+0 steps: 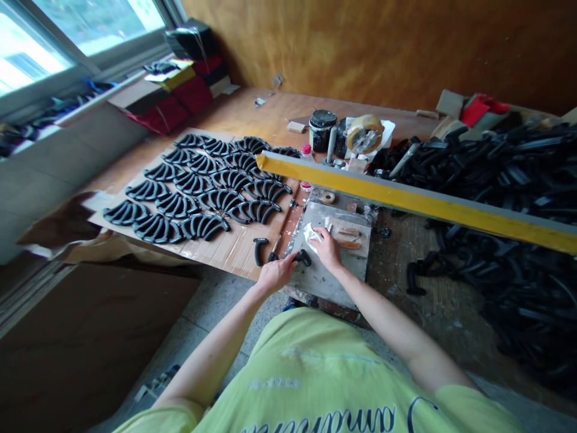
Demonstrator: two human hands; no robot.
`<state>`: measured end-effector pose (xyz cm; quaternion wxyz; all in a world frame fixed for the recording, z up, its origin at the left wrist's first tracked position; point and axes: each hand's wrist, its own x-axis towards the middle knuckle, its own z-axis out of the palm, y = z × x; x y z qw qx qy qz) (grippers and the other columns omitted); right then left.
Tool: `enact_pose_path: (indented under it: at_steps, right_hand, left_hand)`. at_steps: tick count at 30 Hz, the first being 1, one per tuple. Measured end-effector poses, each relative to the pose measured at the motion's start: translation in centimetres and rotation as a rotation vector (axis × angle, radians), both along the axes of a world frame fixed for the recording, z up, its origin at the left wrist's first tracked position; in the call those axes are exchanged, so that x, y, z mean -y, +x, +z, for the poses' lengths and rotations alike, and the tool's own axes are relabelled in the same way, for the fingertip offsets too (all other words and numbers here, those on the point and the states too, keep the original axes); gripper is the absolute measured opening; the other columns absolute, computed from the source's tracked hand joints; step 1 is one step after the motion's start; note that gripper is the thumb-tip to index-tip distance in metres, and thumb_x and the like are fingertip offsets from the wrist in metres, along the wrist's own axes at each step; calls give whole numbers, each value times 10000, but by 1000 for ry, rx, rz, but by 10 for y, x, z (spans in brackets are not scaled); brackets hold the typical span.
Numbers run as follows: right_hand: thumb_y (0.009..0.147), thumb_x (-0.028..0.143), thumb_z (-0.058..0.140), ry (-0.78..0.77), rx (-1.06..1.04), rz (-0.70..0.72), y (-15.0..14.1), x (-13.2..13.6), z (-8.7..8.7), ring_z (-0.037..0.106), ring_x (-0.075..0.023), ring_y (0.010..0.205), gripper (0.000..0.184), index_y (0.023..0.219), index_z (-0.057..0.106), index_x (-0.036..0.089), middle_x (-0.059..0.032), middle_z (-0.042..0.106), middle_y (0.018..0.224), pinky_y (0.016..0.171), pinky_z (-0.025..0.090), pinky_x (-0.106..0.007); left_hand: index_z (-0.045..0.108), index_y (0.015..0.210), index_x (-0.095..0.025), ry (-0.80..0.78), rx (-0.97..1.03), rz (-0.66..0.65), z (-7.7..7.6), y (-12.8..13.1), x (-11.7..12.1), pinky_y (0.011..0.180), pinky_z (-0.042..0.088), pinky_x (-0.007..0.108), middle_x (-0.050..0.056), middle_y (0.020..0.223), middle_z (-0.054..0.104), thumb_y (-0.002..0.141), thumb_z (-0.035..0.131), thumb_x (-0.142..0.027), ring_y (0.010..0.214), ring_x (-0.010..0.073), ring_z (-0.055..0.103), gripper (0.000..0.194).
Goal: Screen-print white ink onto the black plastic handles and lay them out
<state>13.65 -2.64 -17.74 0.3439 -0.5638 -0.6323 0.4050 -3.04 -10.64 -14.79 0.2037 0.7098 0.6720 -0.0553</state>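
- Black handle [305, 258] lay at the near left part of a grey plate [347, 279] on the bench [256, 117], directly in front of the worker.
- Left hand [277, 272] was closed on this handle; the handle's head projected beyond the fingers, and the remainder was covered by the hand.
- Right hand [328, 248] was closed on a crumpled white cloth [312, 234], just beyond the handle. Contact between cloth and handle could not be confirmed.
- Wooden pieces [349, 244] lay on the plate to the right of the right hand; a small tape ring [328, 197] sat near the plate's far edge.
- Yellow beam [406, 203] ran across the view beyond the hands to the right edge, and it obstructed sight of part of the bench and of the parts behind it.
- Cardboard sheet [270, 240] at left carried fanned rows of similar handles [198, 186]; one loose handle [259, 251] lay apart, near the left hand.
- Large heap of black parts [532, 300] occupied the right side, with a few pieces lying loose toward the plate.
- Dark lidded container [321, 132], a red-capped bottle [307, 151] and a large tape roll [364, 135] stood beyond the beam.
- Dark red boxes [192, 96] were stacked at the far left, beside the window [115, 24].
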Motion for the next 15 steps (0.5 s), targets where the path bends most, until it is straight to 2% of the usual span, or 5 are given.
enact_pose_path:
  at_steps: [4,6,10,12,15]
  right_hand:
    - [765,214,633,44,-112,204,17,18,8,624,-188,1011,389,1151,587,203,-47,666,1094,906,473,-318]
    - [765,191,627,78,-72,226,21,22,13,617,-186,1037,377,1141,598,211,-46,667,1108,935,460,-326]
    - [757,187,626,117,-30,19,47,12,18,625,-194,1024,331,1088,624,207,-61,677,1088,931,466,-337]
    - [756,225,625,109,-66,-90,80,3,15,638,-201,989,305,1060,635,204,-61,686,1060,901,487,-339]
    - [759,289,597,71,-85,-334,148,-9,4,661,-215,831,314,1050,635,177,-67,703,917,762,538,-335]
  left_hand:
    - [507,1331,-248,10,55,-8,6,0,0,732,490,254,80,963,741,977,257,-438,884,199,700,473]
    - [540,1290,-246,24,107,-37,13,6,0,729,484,247,72,947,740,973,265,-451,878,197,698,467]
    - [537,1284,-284,5,262,-103,27,32,-1,678,463,230,30,870,733,969,272,-458,806,184,698,446]
    - [540,1273,-272,-22,357,-102,30,49,-3,654,452,228,21,812,718,968,269,-465,758,176,689,451]
    - [540,1266,-240,-91,500,-82,28,77,-7,641,443,224,2,710,669,965,269,-462,690,153,650,462]
